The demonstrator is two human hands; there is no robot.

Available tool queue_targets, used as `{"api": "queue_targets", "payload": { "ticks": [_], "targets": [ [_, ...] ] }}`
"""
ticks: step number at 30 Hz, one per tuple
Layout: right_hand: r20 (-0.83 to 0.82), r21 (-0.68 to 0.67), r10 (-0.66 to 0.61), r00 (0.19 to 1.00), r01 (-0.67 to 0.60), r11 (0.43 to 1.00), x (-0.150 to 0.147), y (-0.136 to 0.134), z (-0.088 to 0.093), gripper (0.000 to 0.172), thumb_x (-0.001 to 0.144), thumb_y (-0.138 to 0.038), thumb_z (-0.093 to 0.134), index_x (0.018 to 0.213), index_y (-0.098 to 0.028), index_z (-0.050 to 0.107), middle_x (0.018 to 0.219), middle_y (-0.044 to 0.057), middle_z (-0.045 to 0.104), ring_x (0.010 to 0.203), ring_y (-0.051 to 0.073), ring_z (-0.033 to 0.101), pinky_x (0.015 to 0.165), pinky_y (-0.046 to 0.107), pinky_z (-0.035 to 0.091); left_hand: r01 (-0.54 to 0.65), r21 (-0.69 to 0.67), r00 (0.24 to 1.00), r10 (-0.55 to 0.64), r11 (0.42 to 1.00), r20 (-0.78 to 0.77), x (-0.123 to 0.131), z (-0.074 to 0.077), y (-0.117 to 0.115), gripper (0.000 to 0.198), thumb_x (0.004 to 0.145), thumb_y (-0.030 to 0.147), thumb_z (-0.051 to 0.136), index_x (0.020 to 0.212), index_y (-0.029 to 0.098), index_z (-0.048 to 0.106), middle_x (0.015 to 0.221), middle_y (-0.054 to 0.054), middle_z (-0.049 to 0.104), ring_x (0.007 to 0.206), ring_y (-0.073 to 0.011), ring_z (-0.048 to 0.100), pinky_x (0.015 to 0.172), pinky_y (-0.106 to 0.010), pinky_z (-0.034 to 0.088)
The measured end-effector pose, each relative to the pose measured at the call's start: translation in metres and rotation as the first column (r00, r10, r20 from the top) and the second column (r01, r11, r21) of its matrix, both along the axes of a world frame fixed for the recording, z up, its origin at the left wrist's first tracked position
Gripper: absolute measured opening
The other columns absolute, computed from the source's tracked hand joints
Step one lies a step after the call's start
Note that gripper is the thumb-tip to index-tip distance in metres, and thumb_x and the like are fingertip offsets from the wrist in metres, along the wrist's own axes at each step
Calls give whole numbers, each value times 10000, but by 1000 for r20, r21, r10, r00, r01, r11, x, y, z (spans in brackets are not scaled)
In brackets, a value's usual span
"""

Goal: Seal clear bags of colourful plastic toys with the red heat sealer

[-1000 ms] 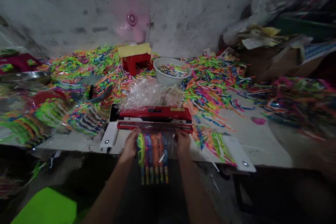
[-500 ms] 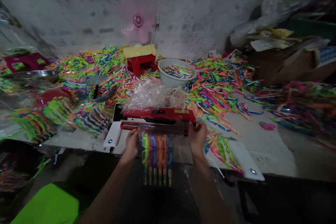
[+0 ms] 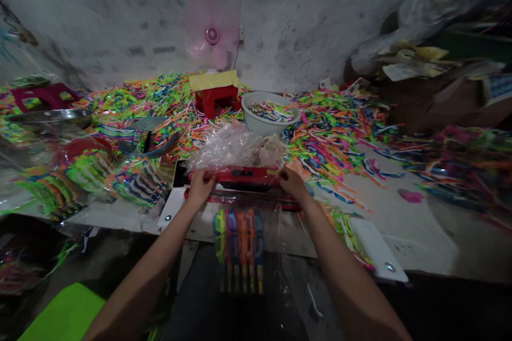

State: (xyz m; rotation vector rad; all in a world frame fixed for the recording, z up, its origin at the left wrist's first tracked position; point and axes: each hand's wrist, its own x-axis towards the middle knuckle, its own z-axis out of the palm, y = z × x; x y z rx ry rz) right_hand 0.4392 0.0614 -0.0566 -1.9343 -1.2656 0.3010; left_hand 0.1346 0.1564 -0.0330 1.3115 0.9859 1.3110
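A clear plastic bag [image 3: 276, 245] hangs at the table's front edge, holding a row of colourful eyeglass-shaped pieces [image 3: 242, 229] with narrow striped ends pointing down. Its upper film reaches over the front of a long red bag sealer [image 3: 240, 176]. My left hand [image 3: 202, 187] is closed at the sealer's left part, thumb and fingertips pinched together, apparently on the bag's upper edge. At the sealer's right end my right hand [image 3: 293, 184] pinches in the same way. The film between the fingers is hard to make out.
Behind the sealer lie crumpled clear bags [image 3: 228, 144], a grey basin [image 3: 266, 122] of small pieces and a red stool [image 3: 216, 98]. Loose colourful strips [image 3: 328, 138] cover much of the table. Filled bags [image 3: 138, 181] lie left; white power banks [image 3: 378, 250] flank the work spot. A pink fan [image 3: 212, 35] spins behind.
Both hands have moved forward from the sealer's front edge onto its red top. The filled bag still hangs in front, slightly lower in view.
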Motion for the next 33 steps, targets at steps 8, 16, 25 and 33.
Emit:
{"api": "queue_targets", "payload": {
  "ticks": [8,16,25,33],
  "targets": [
    [-316,337,87,945,26,941,-4,-9,-3,131,746,-307,579,691,-235,485,674,-4,637,679,190,581,716,309,425,419,-131,883,-436,899,-174,44,9,44,327,550,-72,720,519,238,621,600,-15,654,789,-225,657,936,-278,444],
    [-278,197,115,954,-61,979,11,-13,16,97,701,-174,545,675,-235,475,633,-28,596,646,174,571,672,295,426,424,-179,876,-452,888,-170,32,11,57,200,648,62,786,718,225,695,679,-28,695,728,-219,676,796,-233,466],
    [0,-20,368,930,-368,930,-9,-25,27,353,842,-272,606,1175,-168,657,1021,91,723,929,233,642,830,330,476,740,-51,278,-373,671,-885,17,28,75,90,763,187,663,706,180,733,747,-29,696,766,-183,627,787,-241,441],
    [274,-207,483,831,-440,874,-29,-24,14,563,814,-388,729,1303,-130,625,1217,164,679,1112,299,623,956,395,459,600,235,253,97,765,-963,30,23,47,292,927,216,449,995,156,727,992,-120,737,934,-244,667,880,-341,488]
  ]
}}
